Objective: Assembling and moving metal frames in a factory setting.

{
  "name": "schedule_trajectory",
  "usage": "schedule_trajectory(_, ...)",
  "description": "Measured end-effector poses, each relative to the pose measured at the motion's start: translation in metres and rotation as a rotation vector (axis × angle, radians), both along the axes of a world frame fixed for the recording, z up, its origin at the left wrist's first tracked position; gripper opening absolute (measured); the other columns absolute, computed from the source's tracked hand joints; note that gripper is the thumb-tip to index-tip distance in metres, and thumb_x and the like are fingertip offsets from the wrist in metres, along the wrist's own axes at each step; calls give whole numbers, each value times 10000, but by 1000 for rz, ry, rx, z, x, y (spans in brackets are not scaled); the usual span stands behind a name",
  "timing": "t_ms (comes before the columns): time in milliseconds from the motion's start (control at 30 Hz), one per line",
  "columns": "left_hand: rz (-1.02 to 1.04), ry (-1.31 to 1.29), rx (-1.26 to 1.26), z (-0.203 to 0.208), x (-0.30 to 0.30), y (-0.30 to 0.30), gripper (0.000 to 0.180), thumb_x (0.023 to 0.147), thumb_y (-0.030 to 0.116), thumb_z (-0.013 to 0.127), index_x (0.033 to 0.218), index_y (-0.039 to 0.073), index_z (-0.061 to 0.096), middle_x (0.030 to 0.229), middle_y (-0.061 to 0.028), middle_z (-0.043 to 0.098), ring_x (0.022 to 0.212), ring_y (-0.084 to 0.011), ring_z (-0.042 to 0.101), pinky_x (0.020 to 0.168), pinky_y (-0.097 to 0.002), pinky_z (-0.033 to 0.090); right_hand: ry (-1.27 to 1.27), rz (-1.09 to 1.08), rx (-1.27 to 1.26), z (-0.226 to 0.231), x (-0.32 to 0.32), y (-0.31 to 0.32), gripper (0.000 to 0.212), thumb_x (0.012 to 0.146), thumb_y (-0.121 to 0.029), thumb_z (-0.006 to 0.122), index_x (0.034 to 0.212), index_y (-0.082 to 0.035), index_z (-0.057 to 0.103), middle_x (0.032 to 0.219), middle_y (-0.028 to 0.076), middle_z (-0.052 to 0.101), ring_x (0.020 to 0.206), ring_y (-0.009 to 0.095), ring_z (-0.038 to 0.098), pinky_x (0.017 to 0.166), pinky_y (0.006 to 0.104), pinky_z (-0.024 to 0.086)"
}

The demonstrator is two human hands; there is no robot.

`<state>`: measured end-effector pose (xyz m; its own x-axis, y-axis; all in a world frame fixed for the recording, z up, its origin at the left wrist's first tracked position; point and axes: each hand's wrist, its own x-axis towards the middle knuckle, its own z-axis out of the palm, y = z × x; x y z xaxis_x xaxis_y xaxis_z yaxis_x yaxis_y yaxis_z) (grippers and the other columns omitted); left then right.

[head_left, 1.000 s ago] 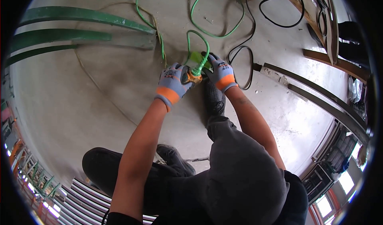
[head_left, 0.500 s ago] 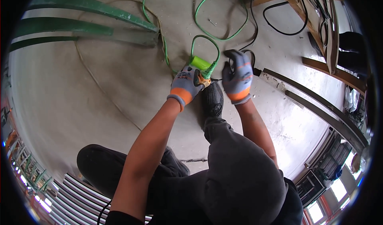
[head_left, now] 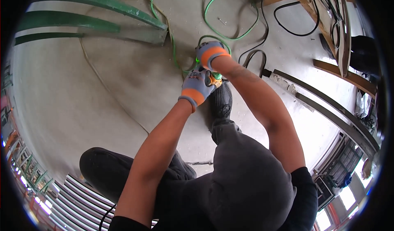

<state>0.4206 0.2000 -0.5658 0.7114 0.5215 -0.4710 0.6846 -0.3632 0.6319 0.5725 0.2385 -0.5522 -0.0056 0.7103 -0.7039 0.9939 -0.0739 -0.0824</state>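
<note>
A small orange-and-black tool body with a green, wrapped cord end sits at the thumb side of the left hand, below the right hand. The left glove is curled round it; the right glove bends over a lime-green part, its fingertips hidden, so I cannot tell whether they pinch it. The hands being so close, a slip of the right could knock against the left. A black textured shoe lies just beneath the left hand, and a dropped tool could strike it. Beyond the right hand, a thin green rubbery cord lies in loops, near a black cable; a snag there could tug the wrapped end and strain it.
</note>
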Motion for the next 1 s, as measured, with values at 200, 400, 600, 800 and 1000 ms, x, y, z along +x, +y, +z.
schedule_trajectory(200,33,-63,95,-11,-19,17,540,751,343,799,1171,49,629,1077,-149,678,991,-321,661,884,-414,513,303,-272,269,70,3,-3,335,829,-292,675,1077,-68,662,979,167,701,955,357,662,823,420,525)
schedule_trajectory(400,449,15,-776,15,-20,73,323,805,311,756,956,32,696,870,-101,720,763,-179,666,710,-326,528,891,-443,713,95,21,-69,427,768,-84,774,1172,-43,642,1163,143,654,1074,306,626,941,380,488)
schedule_trajectory(600,468,-457,-393,-10,-35,57,248,776,101,766,997,12,698,829,-61,695,754,-113,627,709,-294,523,1123,-754,763,67,8,-116,390,802,-97,754,1174,-39,651,1139,119,668,1041,219,638,897,341,500)
schedule_trajectory(800,598,-630,-707,6,-30,47,205,859,3,677,1061,-28,658,932,-30,690,818,-99,623,758,-265,523,1492,-1041,631,57,-7,-119,242,896,-145,595,1080,9,623,967,78,660,907,146,601,825,284,480)
schedule_trajectory(1000,476,-646,-586,25,-23,52,196,878,49,699,1058,-23,671,929,-42,701,811,-103,639,738,-262,527,1377,-1297,583,62,-8,-109,134,866,-116,646,919,-1,604,966,72,638,899,150,595,827,283,475)
